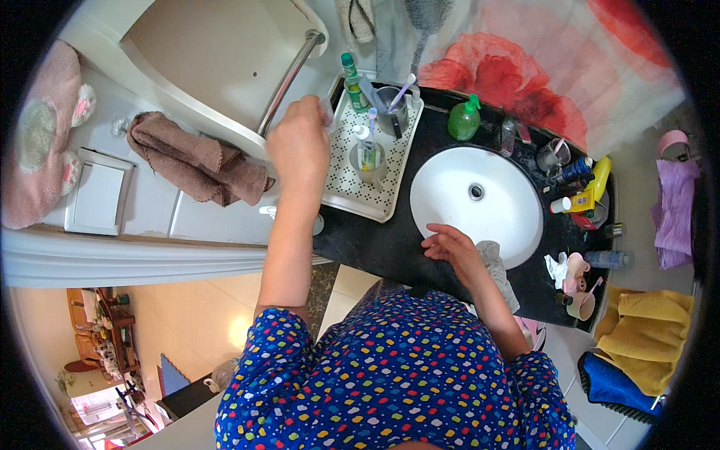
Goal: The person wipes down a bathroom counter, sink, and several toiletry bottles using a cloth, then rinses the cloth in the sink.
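My left hand (pixel 300 139) is raised above the left side of the white tray (pixel 339 204), its fingers closed round a translucent pinkish object (pixel 325 114) whose kind I cannot make out. In the dotted tray stand a green bottle (pixel 354 88), a grey cup (pixel 393 116) with a toothbrush (pixel 403 90), and a clear cup (pixel 368 175) holding a white-and-green tube (pixel 365 150). Over the near edge of the white sink (pixel 517 236) hovers my right hand (pixel 454 252), holding nothing, fingers loosely apart. A grey cloth (pixel 496 274) lies beside that wrist on the sink's rim.
A green pump bottle (pixel 464 118) stands behind the sink. Tubes, a yellow bottle (pixel 602 177) and cups crowd the black counter's right side. Left of my arm hang a metal rail (pixel 289 81) and a brown towel (pixel 195 157). A flowered curtain (pixel 495 71) borders the back.
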Available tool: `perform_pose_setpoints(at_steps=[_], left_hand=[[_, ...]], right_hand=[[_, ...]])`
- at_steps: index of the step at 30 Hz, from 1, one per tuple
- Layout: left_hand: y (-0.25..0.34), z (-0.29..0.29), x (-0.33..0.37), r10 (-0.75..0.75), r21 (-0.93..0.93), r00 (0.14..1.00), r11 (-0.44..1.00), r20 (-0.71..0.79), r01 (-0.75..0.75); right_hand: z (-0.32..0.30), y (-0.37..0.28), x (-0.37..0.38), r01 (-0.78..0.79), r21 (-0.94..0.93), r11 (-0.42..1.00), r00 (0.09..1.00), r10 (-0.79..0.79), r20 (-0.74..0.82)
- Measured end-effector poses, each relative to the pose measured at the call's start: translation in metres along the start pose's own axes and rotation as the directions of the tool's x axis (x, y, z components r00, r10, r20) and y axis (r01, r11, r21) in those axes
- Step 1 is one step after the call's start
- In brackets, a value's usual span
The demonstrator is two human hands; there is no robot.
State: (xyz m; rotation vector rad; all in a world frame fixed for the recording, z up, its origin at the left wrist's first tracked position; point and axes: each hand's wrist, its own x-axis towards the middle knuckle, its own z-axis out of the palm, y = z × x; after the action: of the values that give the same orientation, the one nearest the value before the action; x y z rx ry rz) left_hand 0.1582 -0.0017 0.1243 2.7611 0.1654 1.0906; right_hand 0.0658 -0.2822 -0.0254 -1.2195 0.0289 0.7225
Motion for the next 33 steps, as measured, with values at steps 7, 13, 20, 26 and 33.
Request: perform_pose_setpoints(at_steps=[7,13,20,26,33], left_hand=[[-0.031,0.106,0.006,0.008,-0.085,0.991,0.996,0.131,0.003],[-0.063,0.166,0.017,-0.06,-0.036,0.966,0.997,0.251,0.072],[-0.043,0.192,0.024,0.044,-0.063,0.94,0.998,0.337,-0.024],[-0.144,0.222,0.028,0.064,-0.476,0.785,0.824,0.616,0.307],[-0.085,0.217,0.028,0.119,-0.209,0.826,0.978,0.551,-0.002]], right_hand=[[-0.027,0.022,-0.031,0.039,0.041,0.998,0.991,-0.033,-0.131],[-0.034,0.033,-0.061,0.02,0.028,0.999,0.959,-0.011,-0.284],[-0.054,0.057,-0.088,0.09,0.069,0.994,0.889,-0.048,-0.456],[-0.053,0.07,-0.07,0.155,0.082,0.985,0.934,-0.119,-0.337],[-0.072,0.086,-0.1,0.164,0.129,0.978,0.875,-0.084,-0.476]])
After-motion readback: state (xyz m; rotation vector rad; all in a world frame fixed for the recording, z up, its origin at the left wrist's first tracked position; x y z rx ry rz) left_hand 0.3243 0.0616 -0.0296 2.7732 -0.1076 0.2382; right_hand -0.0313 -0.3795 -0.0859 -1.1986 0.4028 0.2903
